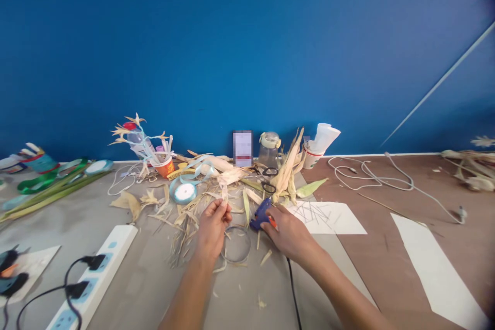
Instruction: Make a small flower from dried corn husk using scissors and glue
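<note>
My left hand [212, 227] is closed, pinching a thin strip of dried corn husk [224, 192] that rises from its fingertips. My right hand [286, 231] grips a blue hot glue gun [260, 214] with an orange trigger; its black cord [293, 289] trails toward me. The gun's nozzle points left toward the husk strip. A thin wire ring [236, 244] lies on the table between the two hands. Loose husk scraps [181, 234] are scattered around them.
A white power strip [101, 272] with black plugs lies at the left. A light-blue ribbon spool [184, 192], paper cups [165, 166], a glass jar [269, 150], scissors [268, 179] and corn husks [286, 172] crowd the back. White paper sheets [328, 217] and a white cable [386, 181] lie at the right.
</note>
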A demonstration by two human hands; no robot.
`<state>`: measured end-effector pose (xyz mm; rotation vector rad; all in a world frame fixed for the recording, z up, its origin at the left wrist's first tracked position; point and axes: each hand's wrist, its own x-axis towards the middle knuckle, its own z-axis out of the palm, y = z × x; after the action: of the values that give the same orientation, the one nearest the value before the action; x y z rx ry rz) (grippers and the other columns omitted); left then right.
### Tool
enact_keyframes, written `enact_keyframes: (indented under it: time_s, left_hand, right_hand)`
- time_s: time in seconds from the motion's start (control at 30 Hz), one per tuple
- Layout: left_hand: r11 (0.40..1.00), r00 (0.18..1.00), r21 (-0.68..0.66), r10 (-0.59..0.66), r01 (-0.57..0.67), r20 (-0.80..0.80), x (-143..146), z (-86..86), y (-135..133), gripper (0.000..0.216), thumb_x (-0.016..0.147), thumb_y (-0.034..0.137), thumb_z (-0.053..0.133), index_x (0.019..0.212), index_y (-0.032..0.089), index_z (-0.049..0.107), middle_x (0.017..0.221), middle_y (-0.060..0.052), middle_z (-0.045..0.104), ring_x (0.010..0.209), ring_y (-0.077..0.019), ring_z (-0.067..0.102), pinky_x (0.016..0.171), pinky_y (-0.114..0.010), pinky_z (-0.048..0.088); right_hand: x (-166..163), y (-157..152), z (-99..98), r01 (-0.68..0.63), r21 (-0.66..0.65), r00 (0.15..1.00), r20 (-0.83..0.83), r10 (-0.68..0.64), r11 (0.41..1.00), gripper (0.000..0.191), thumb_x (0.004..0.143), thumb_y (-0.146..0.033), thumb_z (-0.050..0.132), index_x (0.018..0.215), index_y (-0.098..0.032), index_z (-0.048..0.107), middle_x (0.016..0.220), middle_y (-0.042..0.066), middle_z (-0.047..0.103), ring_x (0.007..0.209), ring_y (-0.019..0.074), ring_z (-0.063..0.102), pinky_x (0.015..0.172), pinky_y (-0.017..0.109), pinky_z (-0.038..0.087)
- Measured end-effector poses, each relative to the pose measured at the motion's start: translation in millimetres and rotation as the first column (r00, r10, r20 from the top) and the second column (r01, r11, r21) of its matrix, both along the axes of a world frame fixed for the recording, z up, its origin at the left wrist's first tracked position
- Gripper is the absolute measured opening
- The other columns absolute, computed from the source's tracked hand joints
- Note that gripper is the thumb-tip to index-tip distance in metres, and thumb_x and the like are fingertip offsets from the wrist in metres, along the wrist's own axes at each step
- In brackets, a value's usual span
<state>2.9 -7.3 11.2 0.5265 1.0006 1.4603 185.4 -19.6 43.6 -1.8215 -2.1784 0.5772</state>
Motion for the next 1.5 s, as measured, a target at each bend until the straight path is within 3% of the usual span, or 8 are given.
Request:
enact_keyframes:
  time_s: [0.43, 0.73, 0.87, 0.97, 1.1, 1.17, 1.23, 1.5]
  left_hand:
    - [0.998, 0.990, 0.002, -0.059, 0.059, 0.129, -2, -2.7, 2, 0.035, 0.055, 0.025, 0.080, 0.070, 0.016, 0.049, 0.058, 0.005, 0.054, 0.042, -0.0013, 0.037, 0.043, -0.015, 0.030]
    - [0.994, 0.988, 0.032, -0.108, 0.105, 0.106, -1, -0.3, 0, 0.032, 0.061, 0.027, 0.075, 0.069, 0.018, 0.046, 0.049, 0.008, 0.048, 0.040, -0.0024, 0.035, 0.043, -0.016, 0.029]
    - [0.993, 0.987, 0.029, -0.113, 0.111, 0.111, -2, -0.7, 1, 0.033, 0.061, 0.027, 0.075, 0.068, 0.018, 0.044, 0.049, 0.008, 0.048, 0.040, -0.0026, 0.035, 0.043, -0.016, 0.029]
    - [0.994, 0.987, 0.017, -0.111, 0.110, 0.112, -2, -1.1, 1, 0.034, 0.060, 0.028, 0.076, 0.069, 0.018, 0.044, 0.049, 0.008, 0.048, 0.040, -0.0026, 0.035, 0.043, -0.016, 0.029]
    - [0.993, 0.988, 0.019, -0.115, 0.113, 0.104, -2, -0.6, 0, 0.034, 0.060, 0.028, 0.076, 0.073, 0.019, 0.046, 0.050, 0.008, 0.048, 0.040, -0.0026, 0.035, 0.044, -0.016, 0.030]
    - [0.994, 0.989, 0.031, -0.112, 0.109, 0.101, -2, -0.2, 0, 0.033, 0.061, 0.029, 0.075, 0.074, 0.019, 0.046, 0.051, 0.008, 0.048, 0.040, -0.0028, 0.036, 0.044, -0.016, 0.031]
    - [0.994, 0.989, 0.036, -0.108, 0.105, 0.098, -2, 0.0, 0, 0.032, 0.061, 0.028, 0.075, 0.074, 0.019, 0.047, 0.052, 0.008, 0.049, 0.041, -0.0030, 0.037, 0.044, -0.016, 0.030]
    - [0.998, 0.995, -0.002, -0.065, 0.065, 0.074, -4, -0.9, 2, 0.030, 0.059, 0.024, 0.075, 0.073, 0.017, 0.050, 0.060, 0.004, 0.056, 0.045, -0.0031, 0.041, 0.046, -0.016, 0.033]
  right_hand:
    - [2, -8, -24.9, 0.020, 0.045, 0.946, 0.323, -0.034, 0.999, 0.045, 0.075, -0.035, 0.057, 0.114, -0.013, 0.049, 0.094, 0.014, 0.065, 0.092, 0.0303, 0.058, 0.073, 0.036, 0.036]
    - [1, -6, -25.7, -0.009, 0.029, 0.939, 0.344, -0.001, 1.000, 0.027, 0.079, -0.032, 0.050, 0.097, -0.014, 0.057, 0.082, 0.013, 0.069, 0.078, 0.0272, 0.063, 0.071, 0.035, 0.035]
    - [13, -15, -14.0, 0.046, 0.007, 0.988, 0.147, -0.047, 0.999, 0.024, 0.079, -0.028, 0.046, 0.095, -0.014, 0.059, 0.079, 0.011, 0.068, 0.074, 0.0251, 0.062, 0.067, 0.032, 0.036]
    - [24, -24, -5.9, 0.025, -0.063, 0.955, -0.292, -0.043, 0.998, 0.030, 0.080, -0.026, 0.045, 0.106, -0.018, 0.055, 0.083, 0.007, 0.065, 0.074, 0.0209, 0.058, 0.066, 0.030, 0.038]
    - [28, -23, -0.5, -0.040, -0.189, 0.509, -0.849, -0.143, 0.981, 0.029, 0.081, -0.038, 0.045, 0.099, -0.018, 0.054, 0.082, 0.006, 0.061, 0.070, 0.0176, 0.055, 0.063, 0.029, 0.041]
    - [24, -19, 2.0, -0.072, -0.211, 0.276, -0.943, -0.183, 0.975, 0.030, 0.080, -0.042, 0.047, 0.094, -0.017, 0.054, 0.074, 0.005, 0.059, 0.066, 0.0166, 0.053, 0.060, 0.028, 0.040]
    - [16, -13, 4.5, -0.114, -0.217, 0.188, -0.963, -0.193, 0.970, 0.030, 0.076, -0.042, 0.053, 0.093, -0.018, 0.054, 0.063, 0.001, 0.054, 0.059, 0.0147, 0.049, 0.056, 0.027, 0.038]
    - [-14, 0, -9.4, -0.163, -0.179, 0.430, -0.898, -0.093, 0.970, 0.031, 0.068, -0.039, 0.067, 0.088, -0.017, 0.058, 0.063, -0.002, 0.052, 0.055, 0.0113, 0.045, 0.052, 0.024, 0.038]
